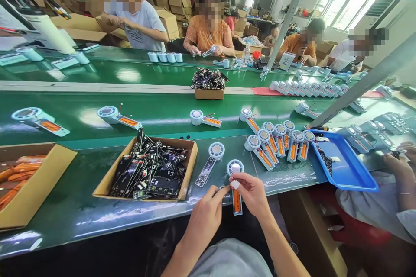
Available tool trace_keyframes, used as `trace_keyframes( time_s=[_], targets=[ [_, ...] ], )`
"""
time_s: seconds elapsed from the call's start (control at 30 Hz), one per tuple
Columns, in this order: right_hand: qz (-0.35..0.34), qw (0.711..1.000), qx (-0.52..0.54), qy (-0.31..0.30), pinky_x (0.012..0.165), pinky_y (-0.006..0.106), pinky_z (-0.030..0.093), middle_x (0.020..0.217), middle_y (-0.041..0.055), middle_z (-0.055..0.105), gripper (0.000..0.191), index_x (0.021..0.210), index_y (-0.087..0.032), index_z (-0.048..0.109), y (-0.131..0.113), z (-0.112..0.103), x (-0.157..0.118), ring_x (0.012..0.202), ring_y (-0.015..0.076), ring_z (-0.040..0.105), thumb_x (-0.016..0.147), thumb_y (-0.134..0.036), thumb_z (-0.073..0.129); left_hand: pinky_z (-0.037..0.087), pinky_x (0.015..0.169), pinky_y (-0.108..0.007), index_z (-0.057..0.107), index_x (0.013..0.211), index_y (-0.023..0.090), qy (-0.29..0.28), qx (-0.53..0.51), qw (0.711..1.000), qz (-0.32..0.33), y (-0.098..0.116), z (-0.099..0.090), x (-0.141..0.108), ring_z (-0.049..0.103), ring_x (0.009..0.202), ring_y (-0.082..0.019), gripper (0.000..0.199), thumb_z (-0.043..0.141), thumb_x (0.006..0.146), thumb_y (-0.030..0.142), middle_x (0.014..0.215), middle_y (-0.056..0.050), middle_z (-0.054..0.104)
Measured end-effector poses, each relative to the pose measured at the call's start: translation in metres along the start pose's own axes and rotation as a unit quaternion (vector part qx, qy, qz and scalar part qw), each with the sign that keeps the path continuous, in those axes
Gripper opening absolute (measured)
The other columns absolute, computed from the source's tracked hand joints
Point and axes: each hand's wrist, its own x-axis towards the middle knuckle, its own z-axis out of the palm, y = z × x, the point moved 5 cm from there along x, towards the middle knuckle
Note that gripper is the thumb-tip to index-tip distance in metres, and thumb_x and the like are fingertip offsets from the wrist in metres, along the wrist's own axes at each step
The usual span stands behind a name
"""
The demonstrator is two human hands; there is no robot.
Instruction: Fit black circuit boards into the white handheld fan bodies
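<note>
A pale blue handheld fan housing (pixel 235 168) with a round head and an orange battery (pixel 237 201) in its handle is right in front of me, at the table's front edge. Over its upper handle my two hands meet. My left hand (pixel 205 213) is closed in a pinch by a small dark piece, too small to name. My right hand (pixel 252 194) is also pinched, with something white at the thumb tip; what it grips is hidden. Just left lies another fan housing (pixel 216 150), with a black circuit board (pixel 205 172) in its handle.
A cardboard box (pixel 193 169) of circuit boards and one of orange batteries (pixel 19 177) stand left. Several fan housings (pixel 268 140) cluster right, beside a blue tray (pixel 354 169) and a co-worker's hands (pixel 401 160). More housings lie on the green belt (pixel 156 112); people sit across.
</note>
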Motion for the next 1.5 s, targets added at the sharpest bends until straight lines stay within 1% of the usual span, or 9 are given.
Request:
trace_keyframes(
  time_s=[0.23,0.37,0.47,0.73,0.97,1.07,1.2,1.3,1.5],
  targets=[
    [-0.008,0.998,-0.064,0.013,0.077,0.034,0.061,0.086,0.0055,0.077,0.015,0.095,-0.02,0.074,-0.006,-0.002,-0.002,0.079,0.0205,0.073,0.088,-0.029,0.064,0.058,0.082,-0.035,0.063,0.125,0.021,0.053,-0.15,0.986,-0.047,-0.011,0.002,0.006,0.073,0.097,-0.023,0.045,0.04,0.088,0.01,0.104,-0.009,0.075],
    [-0.091,0.978,-0.188,0.02,0.068,0.028,0.056,0.083,0.0045,0.072,0.017,0.088,-0.02,0.072,-0.022,0.002,-0.003,0.072,0.0169,0.067,0.088,-0.019,0.055,0.06,0.072,-0.036,0.055,0.124,0.02,0.072,-0.218,0.964,-0.136,-0.02,0.004,0.005,0.075,0.075,-0.022,0.037,0.046,0.088,0.019,0.093,-0.006,0.078],
    [-0.125,0.963,-0.239,0.008,0.062,0.025,0.052,0.085,0.0052,0.07,0.021,0.086,-0.019,0.071,-0.032,0.005,-0.003,0.069,0.0152,0.063,0.085,-0.014,0.052,0.06,0.067,-0.034,0.059,0.113,0.02,0.074,-0.262,0.951,-0.147,-0.018,0.003,0.006,0.075,0.068,-0.02,0.028,0.047,0.088,0.023,0.092,-0.007,0.079],
    [-0.099,0.94,-0.323,-0.035,0.063,0.025,0.05,0.081,0.0026,0.068,0.021,0.085,-0.021,0.068,-0.036,0.007,-0.002,0.068,0.0155,0.062,0.083,-0.008,0.053,0.063,0.068,-0.032,0.066,0.108,0.021,0.092,-0.223,0.965,-0.106,-0.011,0.0,0.005,0.078,0.077,-0.021,0.028,0.047,0.089,0.019,0.099,-0.007,0.08],
    [-0.145,0.872,-0.467,0.002,0.068,0.029,0.05,0.084,0.0055,0.065,0.022,0.086,-0.022,0.063,-0.035,0.02,-0.013,0.079,0.0209,0.062,0.085,-0.005,0.05,0.063,0.086,-0.034,0.068,0.119,0.017,0.196,-0.07,0.978,0.028,0.001,0.007,-0.008,0.075,0.101,-0.023,0.034,0.043,0.096,0.016,0.113,-0.011,0.077],
    [-0.131,0.891,-0.434,-0.026,0.068,0.028,0.05,0.085,0.0045,0.067,0.022,0.088,-0.022,0.064,-0.035,0.018,-0.01,0.077,0.0193,0.062,0.085,-0.004,0.052,0.063,0.086,-0.034,0.068,0.121,0.017,0.193,-0.062,0.979,0.035,0.0,0.006,-0.007,0.075,0.102,-0.023,0.036,0.042,0.096,0.015,0.114,-0.012,0.077],
    [-0.118,0.932,-0.332,-0.088,0.072,0.027,0.052,0.089,0.0034,0.07,0.025,0.1,-0.021,0.067,-0.035,0.007,0.001,0.077,0.0173,0.065,0.087,-0.004,0.053,0.062,0.088,-0.032,0.072,0.115,0.02,0.126,-0.137,0.982,0.018,-0.008,-0.005,0.002,0.075,0.099,-0.021,0.033,0.046,0.095,0.015,0.11,-0.008,0.078],
    [-0.126,0.943,-0.284,-0.12,0.076,0.028,0.053,0.095,0.005,0.071,0.029,0.104,-0.021,0.07,-0.034,0.002,0.005,0.085,0.0181,0.068,0.09,-0.006,0.05,0.061,0.086,-0.031,0.074,0.113,0.021,0.08,-0.186,0.979,0.019,-0.011,-0.014,0.009,0.075,0.097,-0.02,0.032,0.048,0.094,0.015,0.11,-0.007,0.078],
    [-0.117,0.955,-0.253,-0.1,0.076,0.028,0.053,0.092,0.0059,0.071,0.03,0.098,-0.02,0.074,-0.032,0.003,0.003,0.086,0.0185,0.068,0.089,-0.005,0.051,0.06,0.09,-0.03,0.074,0.114,0.022,0.056,-0.21,0.975,0.043,-0.014,-0.016,0.011,0.074,0.102,-0.02,0.033,0.049,0.094,0.013,0.113,-0.008,0.077]
  ],
)
